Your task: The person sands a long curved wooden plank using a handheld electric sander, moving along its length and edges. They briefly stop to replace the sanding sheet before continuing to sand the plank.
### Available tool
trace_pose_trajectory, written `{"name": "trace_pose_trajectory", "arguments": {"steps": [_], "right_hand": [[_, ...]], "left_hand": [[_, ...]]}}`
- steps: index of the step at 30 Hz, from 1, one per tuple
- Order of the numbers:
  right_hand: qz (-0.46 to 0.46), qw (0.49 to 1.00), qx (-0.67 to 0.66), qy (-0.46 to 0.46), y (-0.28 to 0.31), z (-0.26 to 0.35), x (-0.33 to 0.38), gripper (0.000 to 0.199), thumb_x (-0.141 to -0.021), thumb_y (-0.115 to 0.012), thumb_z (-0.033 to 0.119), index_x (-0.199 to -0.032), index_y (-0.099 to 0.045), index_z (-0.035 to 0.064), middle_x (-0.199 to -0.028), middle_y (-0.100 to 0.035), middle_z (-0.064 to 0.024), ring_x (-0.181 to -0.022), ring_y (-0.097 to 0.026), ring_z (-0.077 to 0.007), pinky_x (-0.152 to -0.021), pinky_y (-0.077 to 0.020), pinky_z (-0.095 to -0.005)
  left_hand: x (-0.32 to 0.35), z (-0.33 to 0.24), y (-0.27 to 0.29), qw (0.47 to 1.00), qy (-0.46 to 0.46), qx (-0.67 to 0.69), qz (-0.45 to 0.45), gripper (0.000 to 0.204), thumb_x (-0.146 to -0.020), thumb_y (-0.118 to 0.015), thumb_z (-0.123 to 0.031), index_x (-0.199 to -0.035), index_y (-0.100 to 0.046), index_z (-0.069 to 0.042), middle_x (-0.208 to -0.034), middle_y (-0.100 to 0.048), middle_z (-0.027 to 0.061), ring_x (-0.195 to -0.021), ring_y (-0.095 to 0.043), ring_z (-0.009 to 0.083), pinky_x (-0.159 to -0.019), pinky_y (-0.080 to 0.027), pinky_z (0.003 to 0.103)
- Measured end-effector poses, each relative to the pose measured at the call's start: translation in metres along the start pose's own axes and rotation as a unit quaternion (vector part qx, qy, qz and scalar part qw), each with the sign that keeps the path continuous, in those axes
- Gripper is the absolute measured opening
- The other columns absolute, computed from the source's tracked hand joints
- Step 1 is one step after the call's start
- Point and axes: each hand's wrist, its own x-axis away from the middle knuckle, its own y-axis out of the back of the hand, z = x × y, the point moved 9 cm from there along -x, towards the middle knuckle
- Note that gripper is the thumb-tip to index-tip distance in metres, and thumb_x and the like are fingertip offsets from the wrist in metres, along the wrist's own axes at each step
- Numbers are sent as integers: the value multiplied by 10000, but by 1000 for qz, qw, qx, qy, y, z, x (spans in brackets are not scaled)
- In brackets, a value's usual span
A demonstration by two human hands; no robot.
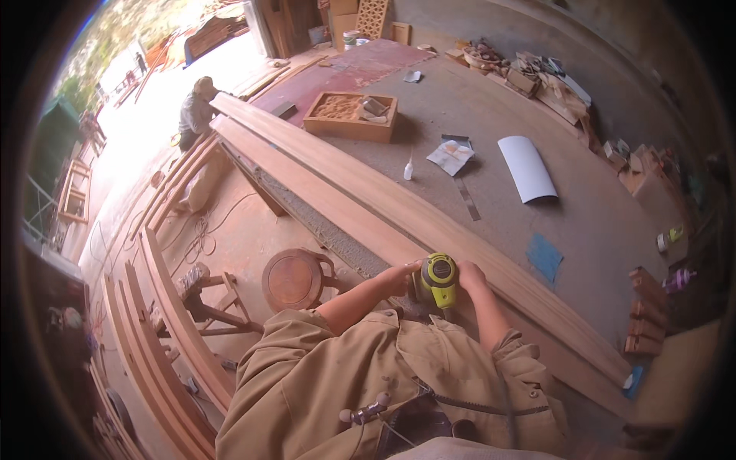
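planks point(429, 222) run ahead bare | glue bottle point(409, 169) beside | stool point(295, 280) left

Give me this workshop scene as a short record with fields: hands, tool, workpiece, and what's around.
left hand: left hand grips the side of the sander
right hand: right hand rests against the sander's other side
tool: yellow-green power sander, on the plank
workpiece: long wooden planks lying side by side on the workbench
nearby: glue bottle, wooden tray, white curved sheet, round stool
others: another person crouching by the doorway
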Motion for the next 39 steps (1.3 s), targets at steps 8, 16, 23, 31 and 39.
{"name": "trace_pose_trajectory", "arguments": {"steps": [8,16,23,31,39], "right_hand": [[9,999,-24,-34,-6,-7,5,290,-886,-468,201,-1039,-671,60,-1118,-631,-171,-1061,-599,-329,-873,-486,-450],[-2,990,-136,-20,-8,-6,-2,313,-900,-442,214,-1099,-601,31,-1131,-607,-218,-1084,-578,-353,-904,-458,-456],[19,990,-123,-63,-3,-5,8,467,-906,-437,472,-1088,-671,112,-1142,-630,-145,-1091,-591,-308,-898,-475,-423],[-14,980,-126,-153,4,-10,15,664,-840,-440,643,-1013,-691,54,-1064,-653,-186,-1039,-615,-331,-887,-468,-414],[59,967,-196,-152,-3,-6,22,776,-828,-400,705,-1099,-647,22,-1152,-616,-193,-1098,-585,-320,-913,-448,-392]], "left_hand": [[-22,13,20,998,56,-13,-36,535,-868,-567,-514,-504,-407,-156,-460,-357,-16,-369,-317,88,-338,-222,217],[-26,5,18,997,53,43,-21,459,-871,-594,-442,-548,-396,-183,-466,-354,-60,-336,-276,38,-288,-181,175],[-29,7,28,997,69,-27,1,504,-855,-573,-531,-529,-407,-184,-479,-363,-57,-372,-319,55,-324,-216,171],[-17,-9,35,964,120,-224,-75,838,-725,-482,-801,-761,-552,33,-678,-462,55,-537,-402,124,-492,-354,244],[-22,-9,26,972,156,-176,-2,762,-814,-392,-757,-685,-517,-17,-588,-439,26,-478,-396,131,-440,-339,252]]}}
